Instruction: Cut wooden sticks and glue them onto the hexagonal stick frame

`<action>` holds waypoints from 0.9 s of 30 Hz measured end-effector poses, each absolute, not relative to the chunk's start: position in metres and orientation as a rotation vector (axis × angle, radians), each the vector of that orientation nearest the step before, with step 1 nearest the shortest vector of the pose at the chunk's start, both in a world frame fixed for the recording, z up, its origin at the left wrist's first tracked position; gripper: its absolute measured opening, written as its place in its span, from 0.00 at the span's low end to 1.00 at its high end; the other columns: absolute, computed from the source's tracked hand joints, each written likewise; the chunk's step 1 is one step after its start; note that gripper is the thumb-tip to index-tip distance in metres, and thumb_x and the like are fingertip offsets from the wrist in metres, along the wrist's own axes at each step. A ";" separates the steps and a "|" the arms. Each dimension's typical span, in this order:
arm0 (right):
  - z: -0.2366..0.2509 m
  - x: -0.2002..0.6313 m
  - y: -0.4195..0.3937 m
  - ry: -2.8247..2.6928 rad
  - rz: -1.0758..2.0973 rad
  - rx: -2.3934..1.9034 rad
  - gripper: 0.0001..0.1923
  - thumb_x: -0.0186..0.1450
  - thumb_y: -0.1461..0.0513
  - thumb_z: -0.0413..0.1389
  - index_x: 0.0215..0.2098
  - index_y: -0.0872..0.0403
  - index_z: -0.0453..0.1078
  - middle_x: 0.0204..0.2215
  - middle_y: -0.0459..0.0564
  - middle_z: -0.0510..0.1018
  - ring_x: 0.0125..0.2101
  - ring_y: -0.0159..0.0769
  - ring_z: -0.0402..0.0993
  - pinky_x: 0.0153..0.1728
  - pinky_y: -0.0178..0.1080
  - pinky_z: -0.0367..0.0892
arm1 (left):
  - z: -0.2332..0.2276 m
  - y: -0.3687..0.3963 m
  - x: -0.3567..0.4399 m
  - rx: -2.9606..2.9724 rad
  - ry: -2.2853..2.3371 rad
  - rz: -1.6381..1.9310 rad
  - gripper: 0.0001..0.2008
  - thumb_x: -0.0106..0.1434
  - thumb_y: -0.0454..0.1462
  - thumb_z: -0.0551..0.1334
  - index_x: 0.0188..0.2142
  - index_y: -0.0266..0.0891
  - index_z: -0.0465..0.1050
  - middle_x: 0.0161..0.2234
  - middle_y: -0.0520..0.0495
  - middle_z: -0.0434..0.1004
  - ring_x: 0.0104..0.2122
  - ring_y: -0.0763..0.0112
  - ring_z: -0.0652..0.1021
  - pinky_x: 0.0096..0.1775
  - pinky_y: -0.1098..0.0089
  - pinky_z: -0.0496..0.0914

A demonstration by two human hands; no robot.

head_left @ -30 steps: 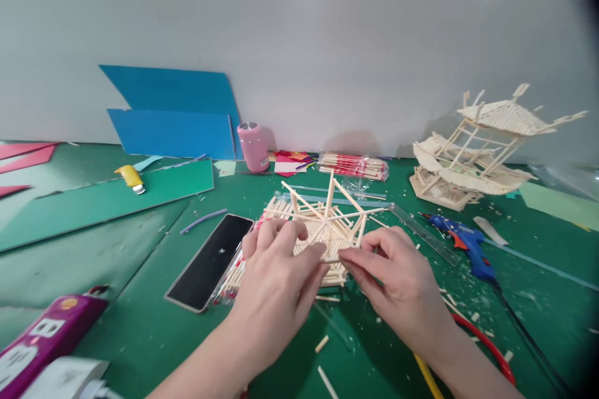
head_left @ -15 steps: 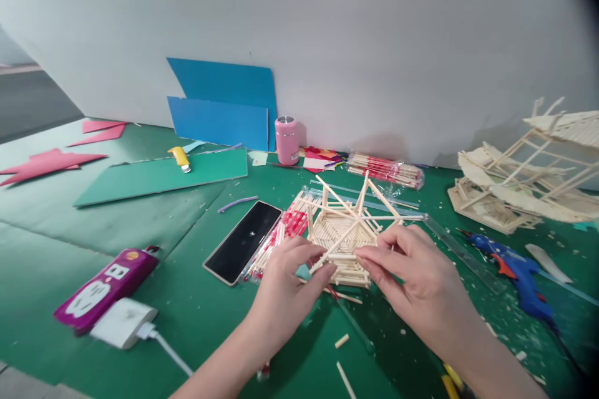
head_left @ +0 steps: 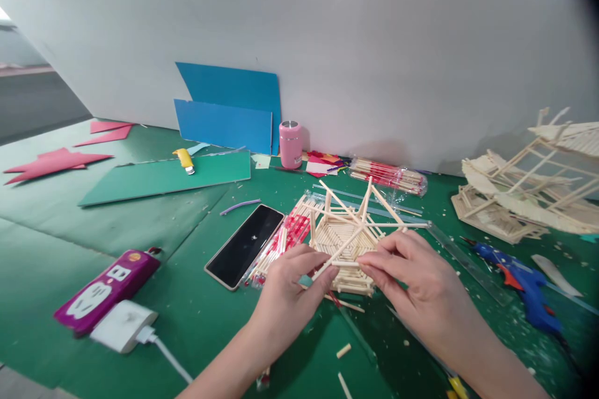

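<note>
Nearest us, a cut stick piece lies on the green surface. Beyond it, we hold both hands low and facing each other, forearms coming in from the near edge. Our left hand pinches the near-left end of a long stick between thumb and forefinger. Our right hand appears to pinch the right end of a short stick, its other fingers curled.

The short stick lies between the two sets of fingertips, its long axis running left to right, over the near side of the stick model. Its left end comes close to our left fingertips; whether they touch, we cannot tell. The long stick slants away, far and right, to where several sticks meet above the model.

Left of the model lies a phone; to the right, a glue gun. Farther off stands a pink bottle.
</note>
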State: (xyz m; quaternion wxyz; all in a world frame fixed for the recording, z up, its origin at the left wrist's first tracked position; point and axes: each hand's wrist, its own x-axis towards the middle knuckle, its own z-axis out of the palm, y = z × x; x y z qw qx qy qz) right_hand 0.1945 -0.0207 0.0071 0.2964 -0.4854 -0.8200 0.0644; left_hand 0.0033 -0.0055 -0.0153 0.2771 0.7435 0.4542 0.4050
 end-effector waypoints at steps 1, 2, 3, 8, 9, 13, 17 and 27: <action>0.008 0.194 -0.021 -2.180 0.176 -1.290 0.08 0.64 0.64 0.51 0.36 0.50 0.72 0.28 0.48 0.68 0.32 0.35 0.64 0.29 0.38 0.64 | -0.015 -0.005 0.004 1.995 1.220 1.078 0.06 0.58 0.33 0.60 0.28 0.35 0.76 0.25 0.47 0.75 0.25 0.70 0.74 0.28 0.70 0.69; 0.008 0.194 -0.021 -2.181 0.182 -1.287 0.08 0.64 0.64 0.51 0.35 0.50 0.71 0.29 0.48 0.68 0.32 0.35 0.64 0.29 0.38 0.64 | -0.015 -0.006 0.004 1.996 1.218 1.072 0.06 0.59 0.33 0.59 0.28 0.35 0.76 0.24 0.47 0.75 0.25 0.70 0.74 0.27 0.70 0.69; 0.009 0.194 -0.021 -2.186 0.189 -1.283 0.07 0.64 0.65 0.51 0.35 0.51 0.71 0.29 0.48 0.68 0.32 0.35 0.63 0.29 0.38 0.64 | -0.014 -0.006 0.004 1.997 1.217 1.067 0.07 0.59 0.33 0.59 0.29 0.35 0.76 0.24 0.47 0.74 0.25 0.70 0.73 0.27 0.70 0.69; 0.011 0.192 -0.022 -2.184 0.213 -1.296 0.07 0.64 0.65 0.50 0.33 0.52 0.71 0.28 0.47 0.67 0.31 0.34 0.63 0.30 0.37 0.63 | -0.015 -0.006 0.003 2.017 1.213 1.070 0.07 0.59 0.33 0.59 0.29 0.35 0.75 0.24 0.47 0.74 0.25 0.70 0.73 0.27 0.71 0.68; 0.011 0.192 -0.022 -2.182 0.220 -1.302 0.08 0.64 0.65 0.50 0.33 0.52 0.71 0.28 0.47 0.67 0.31 0.34 0.63 0.30 0.37 0.62 | -0.015 -0.006 0.003 2.019 1.214 1.066 0.07 0.60 0.33 0.59 0.29 0.35 0.75 0.24 0.47 0.74 0.25 0.70 0.73 0.27 0.71 0.68; 0.011 0.193 -0.021 -2.192 0.243 -1.290 0.09 0.65 0.65 0.49 0.32 0.52 0.71 0.27 0.47 0.67 0.31 0.34 0.62 0.29 0.38 0.62 | -0.014 -0.007 0.003 2.020 1.212 1.043 0.07 0.60 0.33 0.58 0.29 0.35 0.75 0.25 0.47 0.73 0.25 0.70 0.73 0.27 0.71 0.68; 0.012 0.193 -0.020 -2.194 0.251 -1.287 0.09 0.65 0.65 0.49 0.32 0.52 0.71 0.27 0.47 0.67 0.31 0.34 0.62 0.29 0.37 0.61 | -0.014 -0.006 0.004 2.009 1.215 1.045 0.07 0.60 0.33 0.58 0.29 0.34 0.75 0.25 0.47 0.73 0.25 0.70 0.73 0.28 0.71 0.67; 0.012 0.193 -0.023 -2.161 0.277 -1.272 0.09 0.65 0.66 0.49 0.33 0.53 0.71 0.28 0.47 0.67 0.31 0.33 0.60 0.30 0.37 0.60 | -0.014 -0.007 0.006 2.034 1.235 1.041 0.04 0.57 0.32 0.60 0.31 0.34 0.73 0.27 0.47 0.73 0.27 0.69 0.73 0.30 0.70 0.68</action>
